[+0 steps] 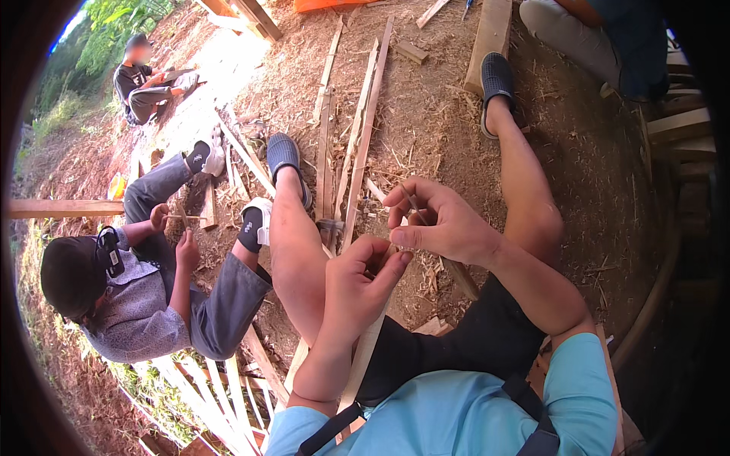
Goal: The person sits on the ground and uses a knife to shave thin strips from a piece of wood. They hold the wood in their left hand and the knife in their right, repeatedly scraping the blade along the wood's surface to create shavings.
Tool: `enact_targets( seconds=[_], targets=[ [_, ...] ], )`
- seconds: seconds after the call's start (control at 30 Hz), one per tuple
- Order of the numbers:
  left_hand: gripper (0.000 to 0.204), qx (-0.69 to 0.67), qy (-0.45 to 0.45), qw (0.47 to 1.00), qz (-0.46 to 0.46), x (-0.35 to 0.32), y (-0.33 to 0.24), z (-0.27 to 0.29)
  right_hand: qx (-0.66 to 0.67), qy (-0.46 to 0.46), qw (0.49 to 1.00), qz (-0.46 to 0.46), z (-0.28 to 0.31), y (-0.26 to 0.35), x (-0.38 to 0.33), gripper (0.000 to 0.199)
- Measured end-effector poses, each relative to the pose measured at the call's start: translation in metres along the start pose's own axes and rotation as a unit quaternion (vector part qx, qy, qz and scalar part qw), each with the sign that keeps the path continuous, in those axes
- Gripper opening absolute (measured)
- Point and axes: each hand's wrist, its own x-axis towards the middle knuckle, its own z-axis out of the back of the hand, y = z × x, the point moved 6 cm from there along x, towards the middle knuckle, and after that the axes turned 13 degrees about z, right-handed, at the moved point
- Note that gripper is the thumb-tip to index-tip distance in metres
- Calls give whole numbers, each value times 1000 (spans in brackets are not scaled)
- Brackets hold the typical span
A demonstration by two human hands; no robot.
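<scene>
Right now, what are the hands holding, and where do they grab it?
The right hand pinches a thin bamboo sliver near its upper end. The left hand grips the pale bamboo strip at its top.

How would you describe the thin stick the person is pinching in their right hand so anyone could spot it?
Start at the person's bare knees over the dirt floor; between them the two hands meet. The right hand pinches a thin stick between thumb and fingertips, above the left hand. Unlike the long wooden slats lying on the ground, it is short, sliver-thin and held in the air.
</scene>
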Motion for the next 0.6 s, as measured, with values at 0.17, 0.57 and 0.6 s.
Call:
enact_targets(
  seconds=[0.17, 0.57, 0.6],
  targets=[
    [13, -16, 31, 999, 3, 1, -6, -6, 33, -25, 999, 9, 3, -3, -5, 28],
    [45, -350, 321, 857, 200, -4, -7, -34, 77, -76, 991, 75, 25, 23, -6, 18],
    [46, -368, 334, 845, 197, -2, -9, -31, 34, -81, 994, 70, 26, 23, -6, 18]
  ],
)
